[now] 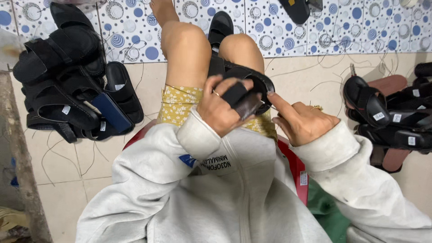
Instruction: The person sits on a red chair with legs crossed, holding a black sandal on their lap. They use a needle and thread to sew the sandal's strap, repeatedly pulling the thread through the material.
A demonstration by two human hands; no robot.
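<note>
I sit with a black sandal (252, 85) held over my lap. My left hand (220, 108) grips its strap and sole from the left, fingers wrapped around the strap. My right hand (301, 121) is at the sandal's right edge, forefinger stretched out to the rim, pinching something thin that I cannot make out, perhaps a thread or small tool. Both arms wear grey sweatshirt sleeves. My bare knees (189, 45) rise behind the sandal.
A heap of black sandals (67, 85) lies on the floor at my left. More black and brown sandals (387, 117) lie at the right. Loose black threads are scattered on the beige tiles. A dotted blue-and-white mat (342, 27) covers the far floor. I sit on a red stool (297, 171).
</note>
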